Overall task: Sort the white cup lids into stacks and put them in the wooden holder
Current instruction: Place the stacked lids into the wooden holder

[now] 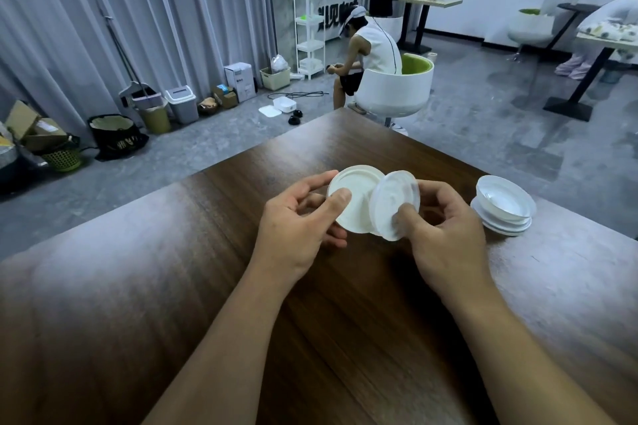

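Observation:
Above the middle of the dark wooden table (207, 286), my left hand (297, 221) pinches a white cup lid (357, 197) between thumb and fingers, its inner side facing me. My right hand (445, 228) grips a second white lid (392, 203), tilted on edge and overlapping the first lid's right rim. To the right on the table lies a loose pile of several more white lids (504, 207), apart from both hands. No wooden holder is in view.
The table's far corner (341, 110) points toward a person seated in a white and green chair (397, 86). Bins, boxes and a basket line the curtain at the left. Other tables and people are at the back right.

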Motion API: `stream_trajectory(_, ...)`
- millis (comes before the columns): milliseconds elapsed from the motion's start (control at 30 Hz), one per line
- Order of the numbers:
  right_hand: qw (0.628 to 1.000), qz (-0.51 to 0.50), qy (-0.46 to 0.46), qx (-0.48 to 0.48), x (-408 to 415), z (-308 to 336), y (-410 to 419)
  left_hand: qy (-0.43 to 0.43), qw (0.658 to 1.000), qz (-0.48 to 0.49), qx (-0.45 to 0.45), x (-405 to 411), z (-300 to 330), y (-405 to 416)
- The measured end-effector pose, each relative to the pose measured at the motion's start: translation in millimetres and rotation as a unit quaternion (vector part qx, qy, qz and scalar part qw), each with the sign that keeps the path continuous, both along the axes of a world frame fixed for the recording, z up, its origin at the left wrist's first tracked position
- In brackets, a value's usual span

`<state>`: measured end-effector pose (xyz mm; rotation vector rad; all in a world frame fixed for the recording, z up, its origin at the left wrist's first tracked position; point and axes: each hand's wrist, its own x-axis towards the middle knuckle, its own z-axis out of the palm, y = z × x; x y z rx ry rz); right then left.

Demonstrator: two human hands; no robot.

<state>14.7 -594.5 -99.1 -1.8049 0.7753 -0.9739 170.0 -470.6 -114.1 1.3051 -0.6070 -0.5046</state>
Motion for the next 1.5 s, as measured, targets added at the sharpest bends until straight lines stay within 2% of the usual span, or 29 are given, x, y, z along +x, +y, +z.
stream_trajectory(200, 0.995, -0.070, 0.007, -0.068, 0, 0, 4, -0.004, 1.000, -0.026, 0.013, -5, 0, -1)
stream_trajectory(467, 0.997, -0.041, 0.013, -0.068, 3, 0, 8, 0.018, 0.998, -0.062, -0.009, -7, -2, 1)
stream_trajectory(733, 0.998, 0.039, -0.047, 0.028, 6, 3, 12, -0.005, 1.000, -0.021, -0.001, -8, -5, 2)
stream_trajectory(933, 0.994, 0.067, -0.037, 0.076, 8, -2, 8, -0.035, 0.999, 0.007, 0.020, -11, -5, 2)
stream_trajectory(1200, 0.990, 0.054, -0.086, 0.094, 6, 1, 11, -0.034, 0.999, -0.030, 0.009, -15, -3, 5)
stream_trajectory(1500, 0.985, 0.109, -0.070, 0.111, 7, 5, 16, -0.039, 0.999, -0.009, 0.002, -15, 0, 11)
